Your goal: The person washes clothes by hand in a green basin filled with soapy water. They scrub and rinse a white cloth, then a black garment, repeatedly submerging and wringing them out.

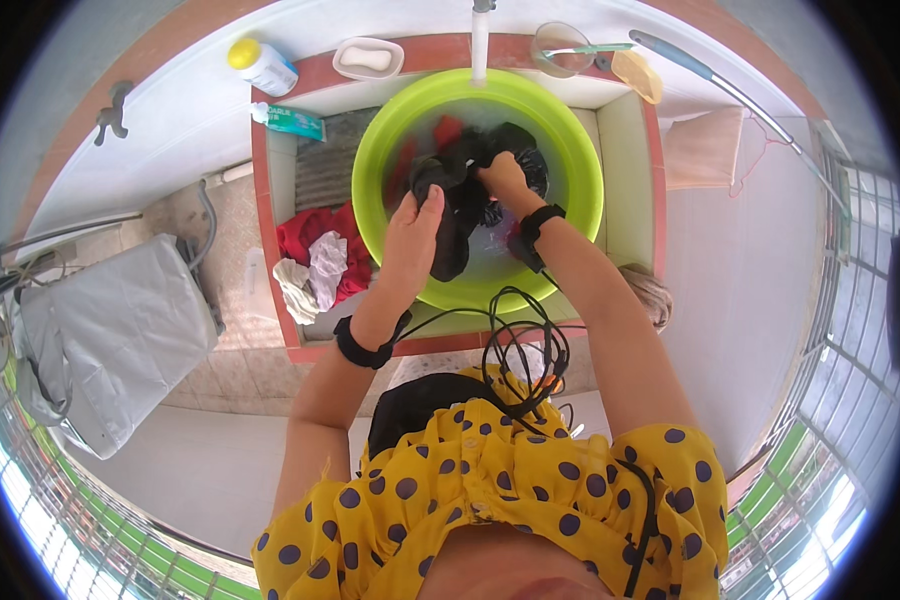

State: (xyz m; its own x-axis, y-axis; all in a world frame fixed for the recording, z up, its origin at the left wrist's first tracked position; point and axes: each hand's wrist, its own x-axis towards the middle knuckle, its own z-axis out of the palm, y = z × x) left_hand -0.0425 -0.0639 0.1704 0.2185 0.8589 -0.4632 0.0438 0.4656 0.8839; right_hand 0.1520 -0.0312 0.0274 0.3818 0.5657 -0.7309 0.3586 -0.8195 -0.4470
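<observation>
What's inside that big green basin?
The green basin holds cloudy water, dark cloth gripped by the left hand and right hand, and red cloth toward its far side. Cloth, hands and cloudy water hide much of the bottom, so whatever lies beneath can't be seen.

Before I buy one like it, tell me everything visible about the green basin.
The basin is round, bright lime green and broad-rimmed, apparently plastic. It sits upright in the red-edged trough, by a white pipe. It holds cloudy water, dark cloth and red cloth; the left hand and right hand reach inside.
</observation>
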